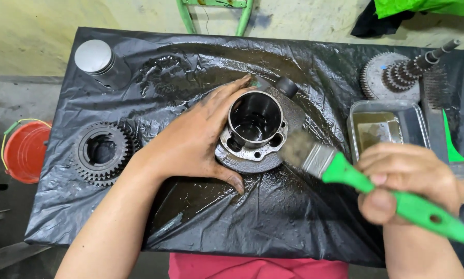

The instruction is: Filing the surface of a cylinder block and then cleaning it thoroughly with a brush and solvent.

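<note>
Desk (294, 227) draped in black plastic sheet (201, 67), wet and oily under both hands. Engine cylinder (256, 132), grey metal, round, bore facing up, sits mid-desk, wet inside. Left hand (193, 137), greasy, lies open around the cylinder's left side: fingers curve over the far rim, thumb reaches under the near edge, palm against the outer wall. That grip is wide, cupping and touching the part, not closed on it. Right hand (407, 181) is to the right of the cylinder, fist closed tight on the green handle of a paintbrush (345, 173). The brush slants up-left from this grip; its dirty bristles are blurred and sit just at the cylinder's right edge, contact hard to tell.

Just beyond the right grip: a clear rectangular plastic tray (384, 126) with brownish liquid. Further beyond it: a stacked gear shaft (402, 70) lying on its side. Right of the tray: a wire brush (441, 103) with green handle. Left of the left grip: a large gear ring (102, 152), flat on the sheet. Far upper left from it: a piston (100, 62) with shiny crown. Off the desk, far left: a red bucket (25, 150) on the floor. Red clothing (252, 267) shows at the near edge between the arms.
</note>
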